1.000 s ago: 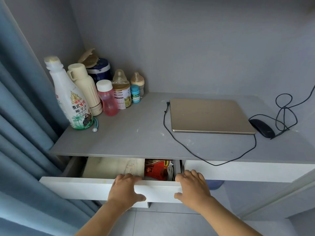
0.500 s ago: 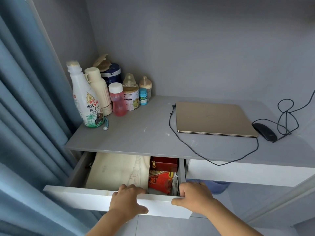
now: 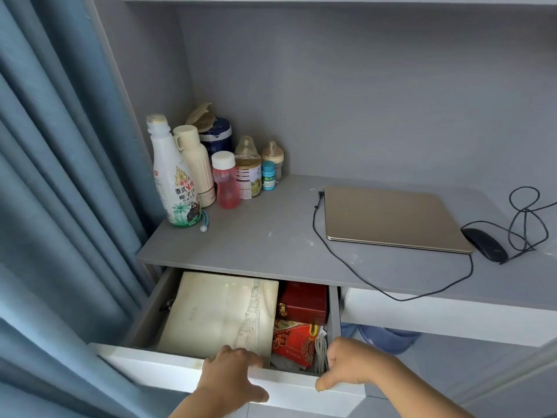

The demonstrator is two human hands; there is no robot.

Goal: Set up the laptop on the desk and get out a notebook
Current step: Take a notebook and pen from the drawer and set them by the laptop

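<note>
Fingers of both hands curl over the white front panel of the drawer at the bottom of the frame: the left hand near the panel's middle, the right hand at its right end, each closed on the panel edge. The drawer stands pulled out below the grey desk. Just behind the left fingertips, filling the drawer's left and centre, lies a large cream notebook, flat. To its right, packed against the drawer's right wall, sit a red box, a red packet and a coiled white cable.

On the desktop, right of centre, the gold laptop lies closed, a black cord looping off the desk's front edge, a black mouse just to its right. Bottles crowd the desk's back left corner beside the blue curtain.
</note>
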